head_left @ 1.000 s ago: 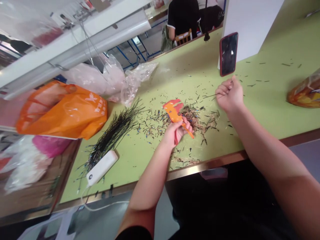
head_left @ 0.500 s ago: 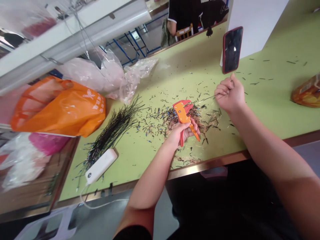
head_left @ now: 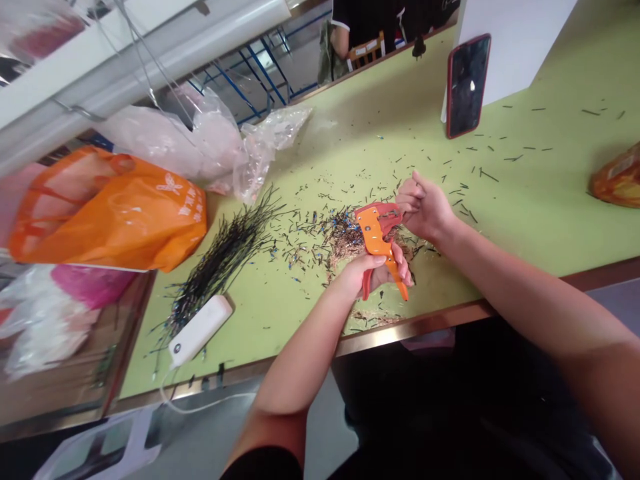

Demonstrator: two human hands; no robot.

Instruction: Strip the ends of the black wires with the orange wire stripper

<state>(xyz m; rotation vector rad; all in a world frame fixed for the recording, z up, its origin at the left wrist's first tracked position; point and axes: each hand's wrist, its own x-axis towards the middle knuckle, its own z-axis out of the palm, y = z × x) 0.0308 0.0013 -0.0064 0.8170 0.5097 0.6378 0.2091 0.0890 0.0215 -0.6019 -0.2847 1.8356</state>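
The left hand [head_left: 373, 275] grips orange wire strippers [head_left: 374, 233]; the right hand [head_left: 425, 208], curled shut, sits just beside them above scattered wire scraps [head_left: 340, 241].

- Small wire workshop
- Long green workbench [head_left: 400, 133] strewn with wire offcuts [head_left: 320, 233]
- Black wire bundle [head_left: 220, 260] at left
- Orange wire stripper [head_left: 377, 243]
- Blue metal racking [head_left: 260, 83] and seated worker [head_left: 363, 23] far off

The orange wire stripper [head_left: 374, 241] is glossy moulded plastic, the pale green bench [head_left: 400, 133] smooth matt laminate with polished metal edging [head_left: 415, 327], and the orange carrier bag [head_left: 135, 213] thin shiny plastic.
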